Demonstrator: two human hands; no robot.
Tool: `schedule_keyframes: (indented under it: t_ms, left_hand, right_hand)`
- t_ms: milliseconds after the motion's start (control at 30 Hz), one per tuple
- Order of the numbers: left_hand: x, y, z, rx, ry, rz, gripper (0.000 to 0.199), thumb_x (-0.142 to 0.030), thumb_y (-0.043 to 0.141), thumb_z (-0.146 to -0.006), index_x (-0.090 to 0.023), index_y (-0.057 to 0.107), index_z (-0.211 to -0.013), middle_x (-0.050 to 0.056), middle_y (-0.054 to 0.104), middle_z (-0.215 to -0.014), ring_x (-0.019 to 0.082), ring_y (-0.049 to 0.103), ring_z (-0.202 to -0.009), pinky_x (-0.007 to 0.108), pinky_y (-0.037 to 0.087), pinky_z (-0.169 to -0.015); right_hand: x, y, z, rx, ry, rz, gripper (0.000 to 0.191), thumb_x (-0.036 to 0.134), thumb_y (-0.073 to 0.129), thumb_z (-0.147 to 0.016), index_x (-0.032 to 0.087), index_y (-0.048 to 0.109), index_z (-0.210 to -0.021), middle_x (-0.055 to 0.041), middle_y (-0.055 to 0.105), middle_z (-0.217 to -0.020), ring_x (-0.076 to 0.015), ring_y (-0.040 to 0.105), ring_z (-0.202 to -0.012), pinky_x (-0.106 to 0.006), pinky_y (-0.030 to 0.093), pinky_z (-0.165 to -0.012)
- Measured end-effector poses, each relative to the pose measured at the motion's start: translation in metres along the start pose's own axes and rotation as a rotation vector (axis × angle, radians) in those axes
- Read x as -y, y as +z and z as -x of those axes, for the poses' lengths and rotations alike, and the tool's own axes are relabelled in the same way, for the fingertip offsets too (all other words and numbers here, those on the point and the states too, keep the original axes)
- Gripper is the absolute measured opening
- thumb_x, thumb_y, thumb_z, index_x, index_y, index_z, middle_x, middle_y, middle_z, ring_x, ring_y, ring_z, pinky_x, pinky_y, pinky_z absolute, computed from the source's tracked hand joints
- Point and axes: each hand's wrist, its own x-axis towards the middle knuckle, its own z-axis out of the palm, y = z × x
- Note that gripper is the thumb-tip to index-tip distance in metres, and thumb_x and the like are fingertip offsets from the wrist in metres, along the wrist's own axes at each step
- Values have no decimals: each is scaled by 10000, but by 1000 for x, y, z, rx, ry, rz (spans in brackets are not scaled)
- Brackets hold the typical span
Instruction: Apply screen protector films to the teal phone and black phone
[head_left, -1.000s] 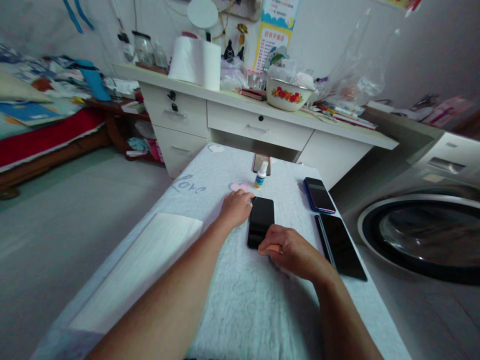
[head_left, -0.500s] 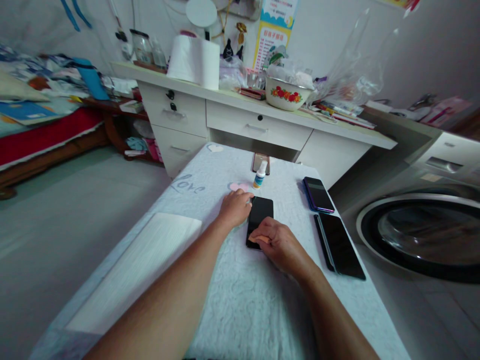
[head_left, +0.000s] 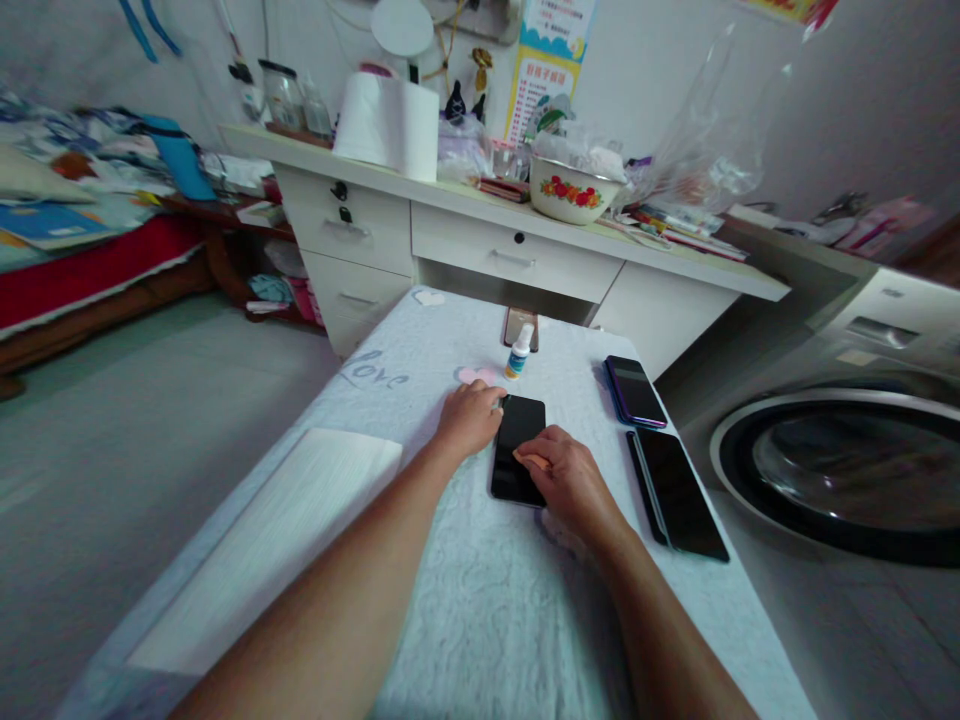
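Note:
A phone (head_left: 511,482) with a dark screen lies flat on the cloth-covered table. My left hand (head_left: 469,415) grips its upper left edge, thumb and fingertips at the corner. Pinched in my right hand (head_left: 564,470) is a small orange cloth (head_left: 534,460), pressed on the screen near the phone's right side; the fingers hide most of it. Just beyond the phone stands a small white spray bottle (head_left: 518,352) with a blue and yellow label. Behind that bottle, another phone (head_left: 534,338) lies at the table's far end.
Along the table's right edge lie a dark phone (head_left: 636,390) and a larger black-screened device in a case (head_left: 684,490). A white sheet (head_left: 285,540) covers part of the left side. A drawer desk (head_left: 465,235) stands beyond the table, and a washing machine (head_left: 847,460) is at right.
My right hand has slid the orange cloth up and to the right over the phone's screen. My left hand keeps its place at the phone's upper left edge.

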Motion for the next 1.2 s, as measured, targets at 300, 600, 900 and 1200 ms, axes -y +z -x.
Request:
schedule_keyframes:
  t_ms: [300, 600, 900, 1200]
  left_hand:
    - [2, 1, 1, -11, 8, 8, 345, -252, 501, -865, -257, 634, -1183, 53, 630, -1143, 199, 579, -1065, 324, 427, -956]
    - [2, 3, 0, -14, 5, 2, 338, -258, 508, -866, -268, 631, -1181, 48, 629, -1150, 196, 575, -1075, 322, 422, -969]
    - [1, 1, 0, -9, -2, -7, 343, -258, 492, -871, -261, 630, -1184, 57, 625, -1171, 209, 574, -1086, 336, 429, -959]
    - [-2, -1, 0, 2, -12, -8, 344, -256, 502, -870, -262, 631, -1189, 57, 623, -1170, 207, 570, -1097, 330, 424, -969]
  right_hand:
    - [15, -18, 13, 293, -172, -192, 231, 45, 580, -835, 202, 744, -873, -20, 622, -864, -107, 592, -774, -218, 453, -708]
    - [2, -21, 11, 245, -67, -240, 197, 77, 608, -817, 213, 749, -841, -15, 648, -840, -114, 610, -767, -229, 468, -715]
    - [-13, -3, -2, -70, 60, -15, 171, 184, 581, -874, 202, 745, -919, -34, 626, -855, -141, 595, -786, -256, 441, -719]
    - [-2, -3, 0, 42, -57, -105, 200, 107, 573, -863, 195, 745, -912, -41, 621, -871, -131, 595, -785, -248, 456, -724]
